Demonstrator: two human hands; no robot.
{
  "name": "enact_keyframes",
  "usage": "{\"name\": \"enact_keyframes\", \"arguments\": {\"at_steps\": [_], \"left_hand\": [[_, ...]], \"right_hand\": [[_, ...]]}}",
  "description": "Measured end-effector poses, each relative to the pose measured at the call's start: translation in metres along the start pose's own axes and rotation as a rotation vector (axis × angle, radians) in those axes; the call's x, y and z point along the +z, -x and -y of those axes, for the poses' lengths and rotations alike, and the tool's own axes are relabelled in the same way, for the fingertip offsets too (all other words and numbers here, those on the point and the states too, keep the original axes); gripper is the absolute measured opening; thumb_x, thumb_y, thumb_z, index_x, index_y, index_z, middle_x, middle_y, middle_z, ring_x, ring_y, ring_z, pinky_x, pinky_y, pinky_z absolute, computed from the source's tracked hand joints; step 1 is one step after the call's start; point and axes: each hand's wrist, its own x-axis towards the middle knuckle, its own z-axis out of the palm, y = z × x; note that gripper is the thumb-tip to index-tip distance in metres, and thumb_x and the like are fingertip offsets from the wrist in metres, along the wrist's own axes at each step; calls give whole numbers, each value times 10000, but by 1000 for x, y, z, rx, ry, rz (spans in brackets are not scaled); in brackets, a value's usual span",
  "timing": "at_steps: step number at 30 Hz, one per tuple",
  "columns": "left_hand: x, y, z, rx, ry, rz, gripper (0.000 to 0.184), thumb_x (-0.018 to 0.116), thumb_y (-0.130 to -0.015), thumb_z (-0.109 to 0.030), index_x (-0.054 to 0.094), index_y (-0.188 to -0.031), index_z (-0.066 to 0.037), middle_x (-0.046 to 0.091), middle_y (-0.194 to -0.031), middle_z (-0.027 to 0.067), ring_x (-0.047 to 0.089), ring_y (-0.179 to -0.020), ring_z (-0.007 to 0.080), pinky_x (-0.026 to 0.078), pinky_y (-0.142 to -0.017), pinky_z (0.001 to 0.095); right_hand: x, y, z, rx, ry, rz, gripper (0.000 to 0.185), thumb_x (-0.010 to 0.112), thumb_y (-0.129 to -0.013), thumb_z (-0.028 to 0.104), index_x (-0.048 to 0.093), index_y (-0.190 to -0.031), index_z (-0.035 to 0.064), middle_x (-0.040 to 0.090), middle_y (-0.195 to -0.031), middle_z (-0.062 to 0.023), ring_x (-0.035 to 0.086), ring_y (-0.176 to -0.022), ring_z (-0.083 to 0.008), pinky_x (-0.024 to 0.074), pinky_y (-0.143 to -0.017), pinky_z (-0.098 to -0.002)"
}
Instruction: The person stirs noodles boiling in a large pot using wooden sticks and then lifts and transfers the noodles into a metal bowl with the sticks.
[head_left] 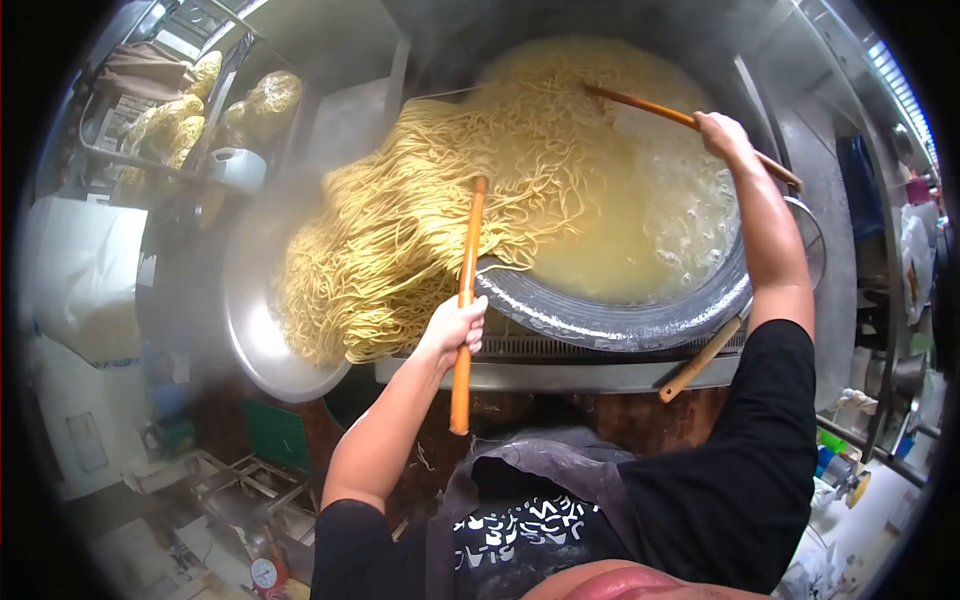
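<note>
My left hand [457, 325] is closed around a thick wooden stick [472, 240], whose far end reaches into a heap of yellow noodles [390, 220]. In my right hand [722, 134] is a second wooden stick [645, 103]; its tip touches the noodles at the far side of a large wok [600, 325]. Cloudy, bubbling water [640, 240] fills the wok's right part. The noodles spread from the water over the wok's left rim into a wide metal bowl [255, 325]. Steam blurs the upper left of the scene.
A long wooden handle [700, 362] sticks out below the wok's right rim, by a round wire-edged strainer [808, 240]. Bags of noodles [272, 95] sit on a rack at the upper left, near a white jug [238, 169]. A metal counter edge [560, 376] runs before me.
</note>
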Motion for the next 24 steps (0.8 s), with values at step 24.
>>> {"name": "enact_keyframes", "arguments": {"at_steps": [24], "left_hand": [[-30, -1, 58, 476, -742, -518, 349, 693, -904, -274, 521, -1071, -20, 659, -880, 206, 676, -822, 357, 528, -747, 476]], "right_hand": [[47, 224, 248, -102, -655, 292, 259, 565, -901, 169, 541, -1126, 45, 684, -967, -295, 648, -933, -501, 522, -812, -556]]}}
